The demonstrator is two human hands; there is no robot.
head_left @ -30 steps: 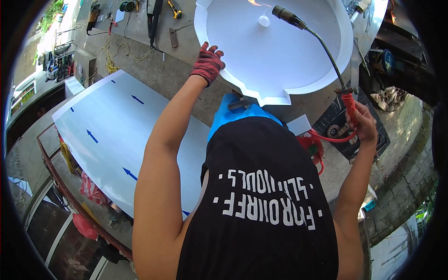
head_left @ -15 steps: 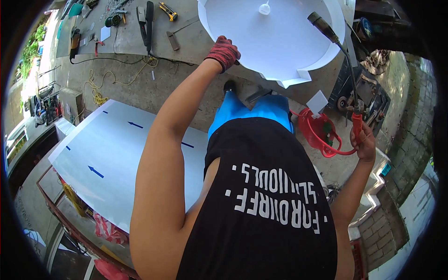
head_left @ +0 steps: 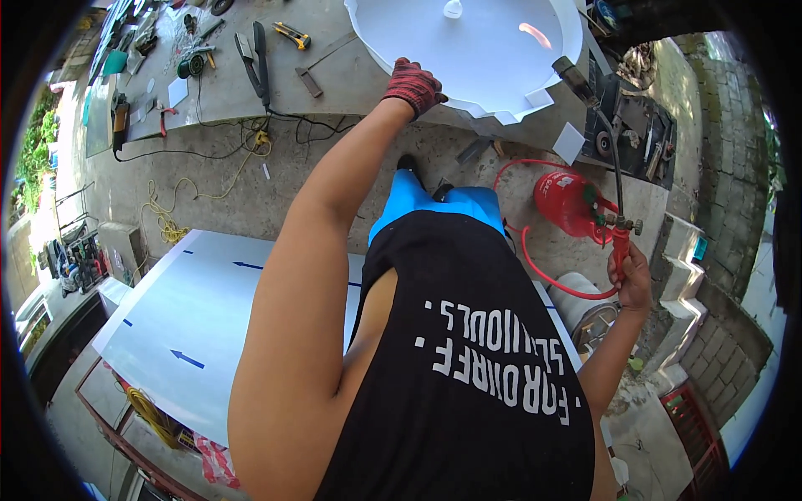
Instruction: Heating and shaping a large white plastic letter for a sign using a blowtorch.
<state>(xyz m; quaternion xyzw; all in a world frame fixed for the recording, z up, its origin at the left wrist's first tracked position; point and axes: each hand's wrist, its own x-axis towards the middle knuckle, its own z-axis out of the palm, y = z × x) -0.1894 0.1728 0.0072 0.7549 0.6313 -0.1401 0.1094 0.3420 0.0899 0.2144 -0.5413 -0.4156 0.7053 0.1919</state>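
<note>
My right hand (head_left: 632, 282) clasps a torch (head_left: 618, 167), my left hand's (head_left: 415, 87) hold unclear; flame (head_left: 535, 35) brought nearer could scorch the tray (head_left: 468, 58).

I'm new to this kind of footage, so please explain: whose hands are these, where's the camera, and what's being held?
There's no machine: these are one person's hands, seen from a fisheye camera on their head, looking down, so straight edges bend. The bare right hand holds the red handle of a gas torch; a flame shows near its tip. The left hand, in a red and black glove, is at the rim of a round white tray on the worktable; I can't tell whether it grips. The worktable also holds a hair straightener, a utility knife and a try square.
</note>
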